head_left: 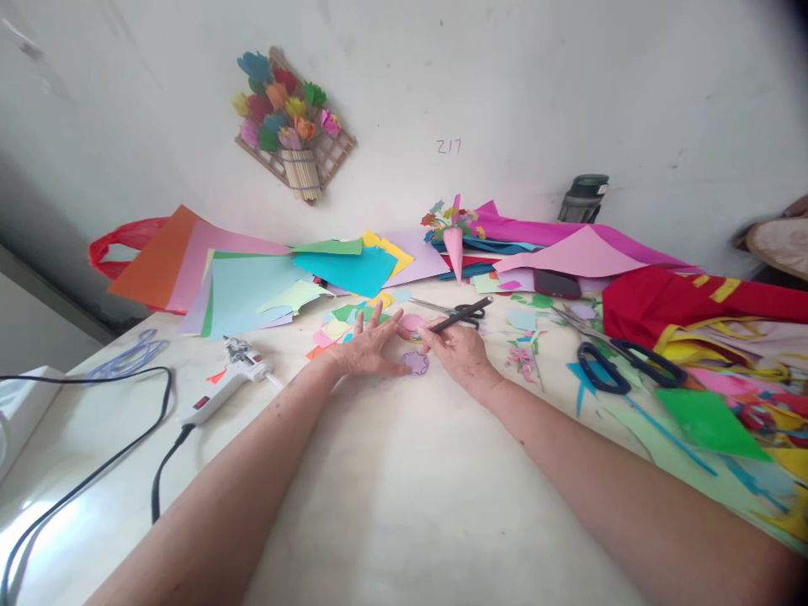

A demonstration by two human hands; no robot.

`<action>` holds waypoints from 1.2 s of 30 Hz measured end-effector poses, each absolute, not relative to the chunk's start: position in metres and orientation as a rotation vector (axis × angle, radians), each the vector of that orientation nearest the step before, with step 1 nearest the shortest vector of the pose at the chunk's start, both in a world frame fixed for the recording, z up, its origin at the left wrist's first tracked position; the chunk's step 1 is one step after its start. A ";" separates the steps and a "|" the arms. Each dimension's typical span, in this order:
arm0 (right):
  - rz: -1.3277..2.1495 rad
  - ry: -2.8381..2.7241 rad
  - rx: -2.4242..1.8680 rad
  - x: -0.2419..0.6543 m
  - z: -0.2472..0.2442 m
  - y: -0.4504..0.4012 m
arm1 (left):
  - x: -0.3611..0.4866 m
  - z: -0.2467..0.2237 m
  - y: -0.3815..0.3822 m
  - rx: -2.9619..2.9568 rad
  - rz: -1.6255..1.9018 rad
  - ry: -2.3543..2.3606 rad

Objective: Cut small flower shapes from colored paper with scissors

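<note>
My left hand (371, 347) rests low over the table with its fingers spread, the thumb at the edge of a small purple paper circle (415, 364). A flower-like outline shows on that circle. A black pen (464, 314) is gripped in my right hand (462, 353), slanting up to the right; its tip is hard to make out. Just beyond the purple circle lies a pink paper circle (413, 322), between the two hands. Small coloured paper pieces (325, 337) lie around my left hand. Scissors (470, 313) with dark handles lie behind my right hand.
To the left are a white glue gun (218, 391), its black cord and a power strip (31, 412). Large scissors (622, 362) and paper scraps lie right. Coloured sheets (252, 286), a pink cone with paper flowers (453, 244) and a phone (557, 284) line the back.
</note>
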State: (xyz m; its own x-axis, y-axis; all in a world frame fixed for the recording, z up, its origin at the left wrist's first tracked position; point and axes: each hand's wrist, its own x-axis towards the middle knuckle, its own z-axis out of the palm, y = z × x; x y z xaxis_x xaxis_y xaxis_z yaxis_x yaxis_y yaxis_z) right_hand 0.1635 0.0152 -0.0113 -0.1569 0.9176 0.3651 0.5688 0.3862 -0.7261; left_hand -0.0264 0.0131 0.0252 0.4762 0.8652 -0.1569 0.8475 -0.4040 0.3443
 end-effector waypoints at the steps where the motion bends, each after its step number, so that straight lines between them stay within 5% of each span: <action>1: 0.535 -1.821 -1.312 0.164 -0.011 0.015 | -0.026 0.025 0.013 2.342 0.071 1.431; 23: 0.383 -2.017 -1.411 0.162 -0.008 0.011 | -0.026 0.060 -0.004 2.651 -0.084 1.518; 36: 0.415 -2.037 -1.468 0.161 -0.006 0.013 | 0.000 -0.001 -0.057 2.861 0.111 1.742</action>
State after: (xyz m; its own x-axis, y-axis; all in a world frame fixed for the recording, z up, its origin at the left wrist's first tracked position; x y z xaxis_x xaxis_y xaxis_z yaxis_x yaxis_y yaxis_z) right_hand 0.1610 0.0128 -0.0063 -0.2191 0.9352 0.2781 0.7522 0.3434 -0.5624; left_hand -0.0002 -0.0573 -0.0014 0.4635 0.8707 0.1643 0.8846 -0.4438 -0.1435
